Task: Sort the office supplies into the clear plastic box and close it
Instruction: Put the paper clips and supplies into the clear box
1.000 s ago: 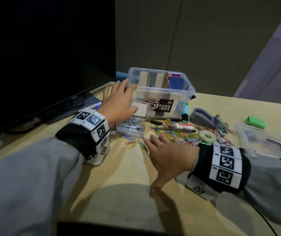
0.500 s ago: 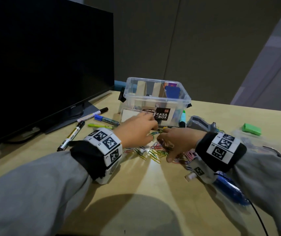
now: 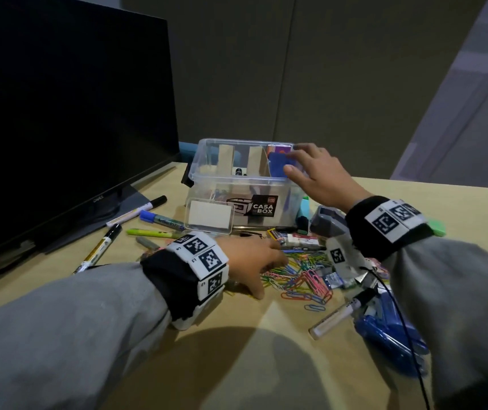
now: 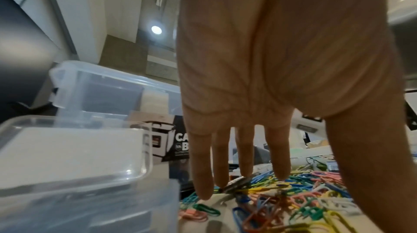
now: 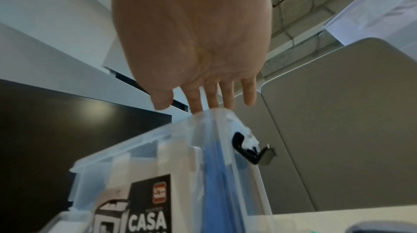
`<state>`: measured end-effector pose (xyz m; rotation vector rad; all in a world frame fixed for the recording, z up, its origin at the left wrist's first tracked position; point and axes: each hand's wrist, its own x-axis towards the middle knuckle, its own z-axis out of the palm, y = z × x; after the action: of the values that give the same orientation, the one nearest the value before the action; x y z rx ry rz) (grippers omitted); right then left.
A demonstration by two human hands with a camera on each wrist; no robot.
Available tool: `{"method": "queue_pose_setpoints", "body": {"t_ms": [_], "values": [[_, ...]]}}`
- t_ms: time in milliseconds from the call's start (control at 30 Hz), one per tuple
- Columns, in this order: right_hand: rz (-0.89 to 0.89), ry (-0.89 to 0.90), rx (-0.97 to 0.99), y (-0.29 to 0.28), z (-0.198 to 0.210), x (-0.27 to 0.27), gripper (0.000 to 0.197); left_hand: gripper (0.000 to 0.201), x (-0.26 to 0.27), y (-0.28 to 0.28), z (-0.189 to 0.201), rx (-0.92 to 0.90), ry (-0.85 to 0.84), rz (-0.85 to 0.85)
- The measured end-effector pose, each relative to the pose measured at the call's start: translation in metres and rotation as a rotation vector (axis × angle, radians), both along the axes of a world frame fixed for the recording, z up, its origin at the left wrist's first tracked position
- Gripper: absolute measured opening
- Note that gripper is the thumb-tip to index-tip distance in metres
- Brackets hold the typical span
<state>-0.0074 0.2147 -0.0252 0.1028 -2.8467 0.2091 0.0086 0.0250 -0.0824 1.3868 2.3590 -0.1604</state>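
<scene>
Head view shows the clear plastic box [image 3: 238, 184] standing open-topped on the table [image 3: 266, 350], near the foot of a dark monitor [image 3: 59, 128], with cardboard dividers [image 3: 256, 162] upright inside and a blue item [image 3: 278, 164] in its right-hand compartment. Over that right end hangs the right hand [image 3: 321, 176], fingers spread and nearly straight, its grip apart and holding nothing; in the right wrist view the fingertips [image 5: 249, 99] reach just past the box rim [image 5: 203, 120], though whether they touch it cannot be told. Just in front of the box lies a small clear case [image 3: 209, 216] with a white insert. The left hand [image 3: 250, 261] rests low at the left edge of a heap of coloured paper clips [image 3: 302, 276]; the left wrist view shows its fingers [image 4: 200, 174] straight and pointing down into the clips, grip apart, with nothing pinched. Left of the box lie several markers [image 3: 136, 210], among them a blue-capped one [image 3: 162, 220] and a yellow-green highlighter [image 3: 148, 232]. A grey tape dispenser [image 3: 327, 221] sits beside the box on the right, and a white marker [image 3: 339, 315] and a blue packet [image 3: 390, 332] lie nearer the person, under the right forearm.
</scene>
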Motion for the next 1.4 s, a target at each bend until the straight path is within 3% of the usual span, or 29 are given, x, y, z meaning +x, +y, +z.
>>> {"method": "queue_pose_setpoints", "body": {"t_ms": [133, 267, 367, 567, 767, 900, 1033, 1133, 1267, 1400], "values": [[0.045, -0.125, 0.024, -0.003, -0.007, -0.013, 0.054, 0.076, 0.0, 0.01, -0.001, 0.0, 0.01, -0.039], [-0.026, -0.246, -0.153, -0.01, -0.002, -0.012, 0.057, 0.054, -0.006, 0.013, -0.004, 0.071, 0.008, -0.032], [-0.053, -0.277, -0.195, -0.013, 0.002, -0.012, 0.057, 0.033, -0.014, 0.014, -0.007, 0.121, 0.01, -0.028], [-0.064, -0.307, -0.224, -0.014, 0.005, -0.01, 0.056, 0.016, -0.021, 0.013, -0.008, 0.182, -0.027, -0.021], [-0.065, -0.297, -0.244, -0.014, 0.003, -0.01, 0.055, 0.009, -0.024, 0.009, -0.004, 0.356, -0.085, 0.04], [-0.068, -0.304, -0.237, -0.015, 0.004, -0.01, 0.055, 0.016, -0.027, -0.002, 0.01, 0.504, -0.172, 0.132], [-0.065, -0.296, -0.234, -0.016, 0.006, -0.009, 0.055, 0.012, -0.039, -0.022, 0.042, 0.693, -0.12, 0.232], [-0.064, -0.293, -0.234, -0.017, 0.006, -0.008, 0.054, 0.01, -0.058, -0.037, 0.072, 0.905, -0.172, 0.35], [-0.065, -0.305, -0.254, -0.017, 0.005, -0.01, 0.053, 0.009, -0.087, -0.053, 0.09, 1.063, -0.099, 0.494], [-0.07, -0.298, -0.243, -0.015, 0.003, -0.012, 0.055, 0.013, -0.115, -0.053, 0.08, 1.013, 0.052, 0.641]]}}
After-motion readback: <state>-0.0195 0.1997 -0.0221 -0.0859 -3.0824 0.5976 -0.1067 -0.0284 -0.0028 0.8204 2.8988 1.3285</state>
